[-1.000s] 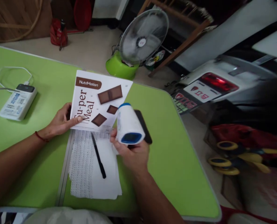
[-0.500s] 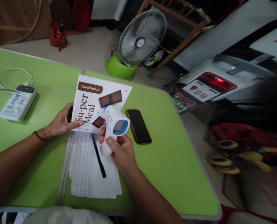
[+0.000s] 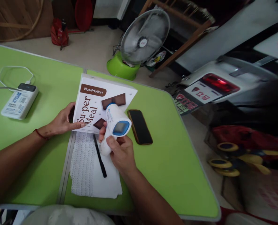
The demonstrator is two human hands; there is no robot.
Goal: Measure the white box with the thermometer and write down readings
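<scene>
My left hand (image 3: 65, 120) grips the lower left edge of a white box (image 3: 87, 106) printed "NutriMotion Su-per Meal", thumb on its front. The box is tilted, its printed face toward me. In my right hand (image 3: 120, 150) is a white and blue infrared thermometer (image 3: 115, 123), held by its handle just in front of the box. Its blue-rimmed screen faces me, and I cannot read it. Below the box lie sheets of printed paper (image 3: 82, 168), with a black pen (image 3: 99, 157) across them. A dark phone (image 3: 140, 128) in a brown case lies right of the thermometer.
A white boxy device (image 3: 19, 103) with a small black unit and cable sits on the left of the green table (image 3: 167, 175). Beyond the table stand a fan (image 3: 144, 37) on a green tub (image 3: 122, 67), a red bag (image 3: 59, 32) and a white scooter (image 3: 213, 84).
The box has tipped back slightly, and more of its top edge shows. The thermometer stays in my right hand in front of it. The whole view has shifted a little.
</scene>
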